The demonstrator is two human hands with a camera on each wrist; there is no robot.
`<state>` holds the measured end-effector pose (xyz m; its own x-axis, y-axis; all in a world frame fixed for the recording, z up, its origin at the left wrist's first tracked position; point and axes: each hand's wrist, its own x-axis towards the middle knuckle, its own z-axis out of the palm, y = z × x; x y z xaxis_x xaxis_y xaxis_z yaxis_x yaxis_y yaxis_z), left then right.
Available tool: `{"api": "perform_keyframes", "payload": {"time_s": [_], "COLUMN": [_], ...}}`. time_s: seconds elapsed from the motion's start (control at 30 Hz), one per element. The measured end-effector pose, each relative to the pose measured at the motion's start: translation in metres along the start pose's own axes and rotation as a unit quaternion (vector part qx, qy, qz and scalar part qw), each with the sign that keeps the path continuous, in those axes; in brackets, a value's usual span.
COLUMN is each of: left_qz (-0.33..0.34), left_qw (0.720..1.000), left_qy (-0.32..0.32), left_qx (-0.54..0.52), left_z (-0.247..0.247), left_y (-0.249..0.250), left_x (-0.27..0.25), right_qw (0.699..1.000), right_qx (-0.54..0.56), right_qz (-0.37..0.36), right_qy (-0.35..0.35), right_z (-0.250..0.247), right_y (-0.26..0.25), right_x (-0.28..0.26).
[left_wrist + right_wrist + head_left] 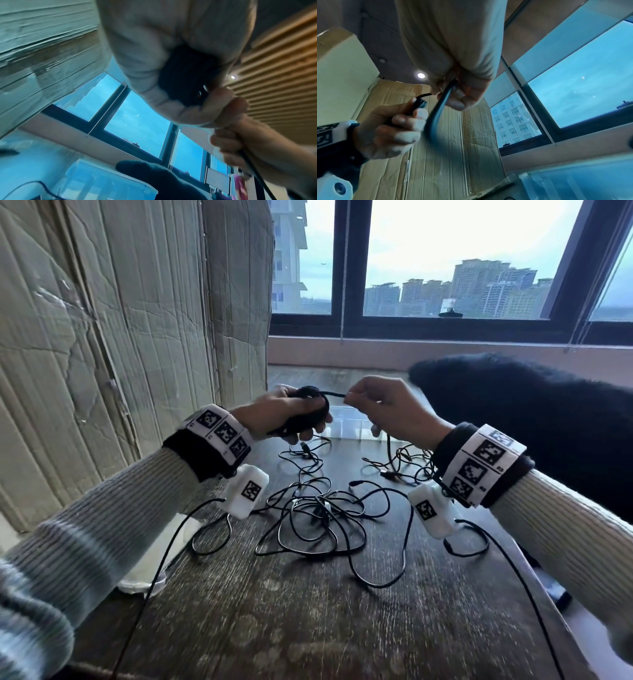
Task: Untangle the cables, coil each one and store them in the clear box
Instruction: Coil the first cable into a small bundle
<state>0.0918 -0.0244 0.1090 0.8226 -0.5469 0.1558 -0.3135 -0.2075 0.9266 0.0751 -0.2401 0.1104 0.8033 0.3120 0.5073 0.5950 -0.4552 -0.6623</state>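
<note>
My left hand [291,414] grips a black coiled cable bundle [310,409] above the far part of the table; the coiled cable bundle [185,75] fills the palm in the left wrist view. My right hand [383,409] pinches the free strand [334,394] of that cable, stretched tight between both hands, and the rest of the cable [440,108] hangs down from its fingers. A tangle of thin black cables [322,508] lies on the dark wooden table [308,618] below. The clear box [346,422] stands behind the hands, mostly hidden.
A tall cardboard box [120,337] stands along the left. A black furry garment [531,422] lies at the right rear. A window [445,258] and its sill close the far side. Sensor leads trail from both wrist cameras across the table.
</note>
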Motion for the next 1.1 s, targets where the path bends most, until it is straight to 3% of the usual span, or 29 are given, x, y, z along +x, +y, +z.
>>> {"api": "perform_keyframes", "payload": {"time_s": [0.13, 0.33, 0.53, 0.6, 0.7, 0.73, 0.8, 0.87, 0.9, 1.0, 1.1], "left_qz": [-0.017, 0.019, 0.112, 0.137, 0.119, 0.096, 0.048, 0.040, 0.043, 0.079, 0.072], "left_qw": [0.974, 0.884, 0.825, 0.814, 0.810, 0.816, 0.863, 0.921, 0.941, 0.958, 0.964], "left_qy": [0.115, 0.127, 0.114, 0.109, 0.132, 0.154, 0.240, 0.310, 0.312, 0.229, 0.135], "left_qx": [-0.195, -0.450, -0.542, -0.554, -0.559, -0.549, -0.441, -0.231, -0.122, 0.151, 0.218], "left_z": [-0.005, -0.007, -0.013, -0.012, -0.008, -0.007, -0.005, -0.003, -0.001, 0.008, 0.019], "left_y": [0.003, -0.002, 0.006, 0.009, 0.011, 0.010, 0.008, 0.002, -0.001, -0.013, -0.013], "left_x": [-0.004, 0.010, 0.020, 0.021, 0.027, 0.030, 0.036, 0.041, 0.042, 0.039, 0.029], "right_qw": [0.996, 0.989, 0.998, 0.997, 0.984, 0.975, 0.955, 0.942, 0.938, 0.939, 0.944], "right_qx": [-0.009, -0.132, -0.037, -0.072, -0.158, -0.192, -0.247, -0.280, -0.294, -0.295, -0.287], "right_qz": [0.075, 0.044, -0.021, -0.017, -0.005, -0.011, -0.036, -0.054, -0.068, -0.131, -0.158], "right_qy": [-0.041, -0.044, 0.039, 0.002, -0.082, -0.108, -0.158, -0.177, -0.173, -0.117, -0.045], "right_z": [0.002, 0.018, 0.018, 0.016, 0.016, 0.016, 0.018, 0.019, 0.019, 0.012, -0.003], "right_y": [0.013, 0.022, 0.032, 0.033, 0.028, 0.025, 0.020, 0.011, 0.005, -0.016, -0.021], "right_x": [-0.016, -0.030, -0.032, -0.031, -0.031, -0.031, -0.031, -0.031, -0.030, -0.023, -0.010]}}
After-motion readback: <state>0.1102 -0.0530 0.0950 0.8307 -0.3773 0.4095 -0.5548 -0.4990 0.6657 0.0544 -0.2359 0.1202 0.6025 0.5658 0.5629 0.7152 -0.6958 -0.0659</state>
